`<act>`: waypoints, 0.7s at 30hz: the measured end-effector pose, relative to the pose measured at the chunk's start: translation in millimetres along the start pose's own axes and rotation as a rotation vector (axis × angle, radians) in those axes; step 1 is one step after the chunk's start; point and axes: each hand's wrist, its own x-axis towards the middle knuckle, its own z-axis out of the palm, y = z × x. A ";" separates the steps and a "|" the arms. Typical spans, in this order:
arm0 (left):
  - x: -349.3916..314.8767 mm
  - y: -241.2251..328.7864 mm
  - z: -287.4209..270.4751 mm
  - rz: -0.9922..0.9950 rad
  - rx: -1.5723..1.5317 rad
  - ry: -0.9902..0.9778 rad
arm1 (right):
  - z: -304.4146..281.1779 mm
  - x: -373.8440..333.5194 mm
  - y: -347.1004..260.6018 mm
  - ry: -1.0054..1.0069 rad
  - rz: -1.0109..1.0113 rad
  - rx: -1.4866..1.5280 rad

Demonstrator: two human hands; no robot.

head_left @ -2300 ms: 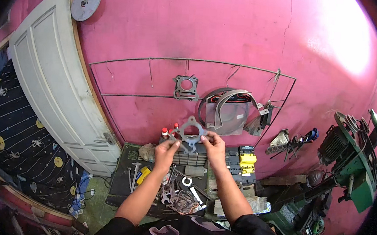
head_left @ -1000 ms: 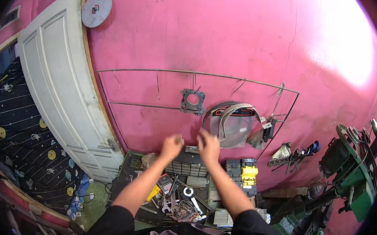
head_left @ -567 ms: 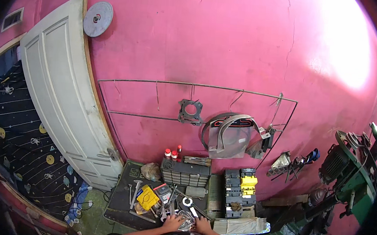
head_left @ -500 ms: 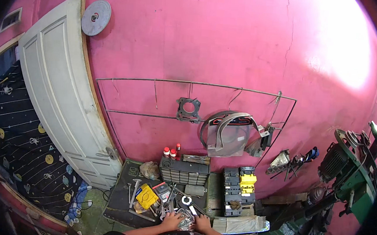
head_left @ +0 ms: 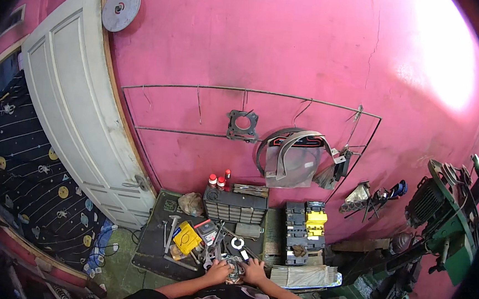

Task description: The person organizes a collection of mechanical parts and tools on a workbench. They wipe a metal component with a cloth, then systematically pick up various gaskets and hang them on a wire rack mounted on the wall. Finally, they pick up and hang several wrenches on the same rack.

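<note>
At the front edge of the dark workbench (head_left: 149, 249), my two hands are close together. My left hand (head_left: 218, 272) is closed, fingers curled at the left side of a shiny clear plastic bag (head_left: 235, 275). My right hand (head_left: 254, 270) is closed at the bag's right side. Small contents seem to show through the plastic, too small to name. Just beyond my right hand lies a pale ring-headed wrench (head_left: 238, 243). Several metal tools, a yellow pouch (head_left: 187, 238) and a red-and-grey packet (head_left: 207, 232) lie beyond my left hand. A caliper-like metal tool (head_left: 171, 231) is farther left.
A dark small-drawer cabinet (head_left: 235, 212) with red-capped bottles (head_left: 213, 180) stands at the back. Black-and-yellow cases (head_left: 304, 232) and a wrapped stack (head_left: 304, 276) are at the right. A green machine (head_left: 449, 231) stands far right, a white door (head_left: 81, 105) left.
The view has tilted slightly, so the wall and rack sit higher. Both hands stay at the plastic bag; the right hand has shifted slightly and covers part of the pale wrench's handle.
</note>
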 end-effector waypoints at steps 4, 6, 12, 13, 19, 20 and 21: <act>3.7 -1.4 10.3 0.088 0.149 0.088 | 6.1 6.2 -13.9 -0.136 -0.069 -0.027; 5.0 -1.4 6.9 0.067 0.134 0.096 | 9.5 7.4 -17.1 -0.152 -0.085 -0.046; -3.4 3.3 -6.9 -0.012 0.064 0.119 | 24.8 12.3 -12.6 -0.135 -0.140 -0.163; -2.9 2.4 -2.9 -0.029 0.050 0.126 | 27.1 13.0 -12.3 -0.158 -0.135 -0.180; -2.9 3.0 -17.2 -0.066 -0.002 0.167 | 33.3 5.3 -6.1 0.003 -0.129 -0.185; -3.9 1.9 -16.1 -0.068 0.001 0.168 | 32.6 5.0 -6.4 0.021 -0.137 -0.179; -7.2 1.8 -15.5 -0.056 0.017 0.179 | 24.5 5.7 -11.6 -0.036 -0.119 -0.177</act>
